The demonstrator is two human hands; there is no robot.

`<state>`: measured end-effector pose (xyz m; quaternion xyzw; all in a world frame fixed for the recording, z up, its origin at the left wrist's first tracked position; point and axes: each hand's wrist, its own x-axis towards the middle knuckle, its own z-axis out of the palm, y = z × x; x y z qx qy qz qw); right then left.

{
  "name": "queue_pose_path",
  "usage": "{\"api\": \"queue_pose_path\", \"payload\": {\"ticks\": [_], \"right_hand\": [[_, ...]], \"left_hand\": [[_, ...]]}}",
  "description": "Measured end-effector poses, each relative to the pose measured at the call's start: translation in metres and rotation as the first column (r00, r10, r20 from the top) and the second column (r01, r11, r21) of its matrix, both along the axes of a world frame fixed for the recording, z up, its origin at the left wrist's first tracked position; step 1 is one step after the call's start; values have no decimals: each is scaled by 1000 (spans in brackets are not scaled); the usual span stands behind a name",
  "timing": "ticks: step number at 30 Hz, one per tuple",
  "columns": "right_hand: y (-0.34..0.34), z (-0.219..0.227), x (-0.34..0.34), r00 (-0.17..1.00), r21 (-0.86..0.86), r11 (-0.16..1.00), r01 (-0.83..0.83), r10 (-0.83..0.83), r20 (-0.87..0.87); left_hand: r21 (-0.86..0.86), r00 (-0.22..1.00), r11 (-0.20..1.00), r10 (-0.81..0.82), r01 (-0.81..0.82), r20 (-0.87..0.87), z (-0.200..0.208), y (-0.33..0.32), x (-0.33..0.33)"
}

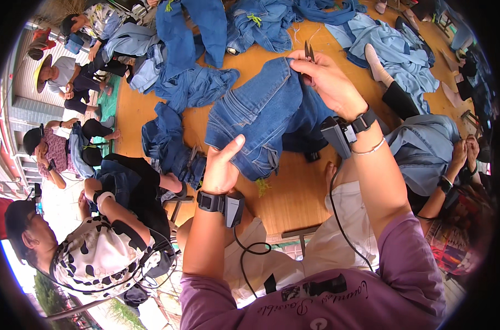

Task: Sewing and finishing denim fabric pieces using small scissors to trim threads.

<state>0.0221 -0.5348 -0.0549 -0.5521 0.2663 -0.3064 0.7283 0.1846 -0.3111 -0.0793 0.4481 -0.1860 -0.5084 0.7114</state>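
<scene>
Head view shows the person seated at a wooden table (294,203), with a pair of blue jeans (261,118) spread across it in front of them. The left hand (221,168) clamps the near edge of the jeans, thumb raised over the denim, while the right hand (329,82) pinches the far edge and grasps small thread snips (308,52), blades pointing away. To my eye the cut goes best with the cloth kept taut between both hands and only the tips nipping loose thread, clear of the seam. Beyond the jeans lie heaps of more blue denim (197,82), and pale blue garments (395,52) sit to their right. A person in a black-and-white patterned top (98,253) works just left of the jeans, another in light blue (426,146) to the right; both crowd the elbows. Wrist cables (244,247) dangle near the lap and could snag.
</scene>
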Motion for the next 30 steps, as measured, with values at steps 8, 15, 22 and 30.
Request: {"api": "queue_pose_path", "payload": {"ticks": [8, 15, 22, 30], "right_hand": [[-2, -7, 5, 992, 23, 996, 86, -83, -91], [0, -12, 12, 994, 56, 993, 102, -99, -49], [3, -16, 19, 988, 89, 984, 156, -157, 8], [-7, -19, 19, 933, 344, 898, 274, -335, 130]], "left_hand": [[34, 999, 999, 37, -38, 29, 15, -3, 15], [120, 967, 969, -229, 215, 116, 17, 1, 14], [260, 853, 902, -417, 345, 314, 9, 3, 10], [-404, 840, 904, -326, 142, -434, 7, 14, 24]]}}
